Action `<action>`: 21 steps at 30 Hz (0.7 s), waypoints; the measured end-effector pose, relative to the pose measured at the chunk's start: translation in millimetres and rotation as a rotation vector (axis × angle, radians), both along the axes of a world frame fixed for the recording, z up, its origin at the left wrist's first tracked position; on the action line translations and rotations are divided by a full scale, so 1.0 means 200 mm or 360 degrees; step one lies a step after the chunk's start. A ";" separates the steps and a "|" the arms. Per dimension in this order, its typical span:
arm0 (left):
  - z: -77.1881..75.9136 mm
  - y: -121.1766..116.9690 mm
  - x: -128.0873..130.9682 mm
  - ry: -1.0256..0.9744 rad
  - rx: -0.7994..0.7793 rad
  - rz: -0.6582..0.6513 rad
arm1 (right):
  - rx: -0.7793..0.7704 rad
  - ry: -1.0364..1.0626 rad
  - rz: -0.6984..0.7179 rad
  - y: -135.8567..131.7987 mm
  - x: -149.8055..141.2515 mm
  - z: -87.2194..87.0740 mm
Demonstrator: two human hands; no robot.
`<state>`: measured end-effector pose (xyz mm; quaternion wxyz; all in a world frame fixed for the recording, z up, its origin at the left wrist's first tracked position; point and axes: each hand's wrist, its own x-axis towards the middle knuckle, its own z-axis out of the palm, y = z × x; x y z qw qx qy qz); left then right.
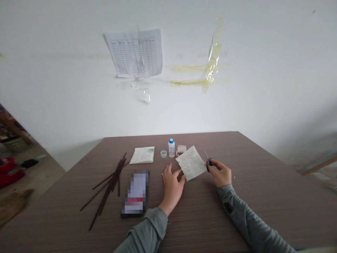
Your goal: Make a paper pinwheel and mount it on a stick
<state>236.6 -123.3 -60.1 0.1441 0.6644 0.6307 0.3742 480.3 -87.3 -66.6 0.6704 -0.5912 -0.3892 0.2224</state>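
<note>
A white wall (52,70) rises behind everything, with a printed grid sheet (134,52) and strips of yellowed tape (210,59) stuck to it. Below it is a brown wood-grain worktop (263,182).

Near the middle of the worktop's far half, a handwritten paper (191,162) sits tilted between the two hands. The left hand (171,188) is at its lower left edge, with the fingers (179,174) spread apart and their tips touching the paper. The right hand (219,172) is just beside the paper's right corner, its fingers (217,167) curled tightly around the handles of a pair of scissors (209,163). The blades point away toward the far edge of the worktop and do not appear to be cutting the paper.

Just beyond the paper stand a white bottle (171,147) with a blue cap, a small clear cup (163,154) and a pale little packet (181,150), which is hard to make out. Further left lie a folded printed sheet (142,155), a loose bundle of dark sticks (110,189) and a phone (135,193) with its screen blurred out. Red objects (10,172) lie on the floor off to the left
</note>
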 end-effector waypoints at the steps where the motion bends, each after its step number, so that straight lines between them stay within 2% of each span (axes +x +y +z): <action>1: 0.01 0.00 0.00 -0.0085 0.0014 -0.0002 | 0.0005 -0.0005 0.0008 0.00 0.00 0.00; 6: 0.05 0.00 -0.02 -0.0423 -0.0033 0.0004 | 0.0022 0.0063 0.0068 0.00 -0.01 -0.01; 11: 0.11 0.02 -0.02 -0.0967 -0.0200 -0.0066 | 0.0024 0.0138 0.0077 0.00 -0.04 0.00; 21: 0.15 0.02 0.01 -0.1352 -0.0328 0.0038 | 0.0009 0.0175 0.0201 -0.03 -0.05 0.03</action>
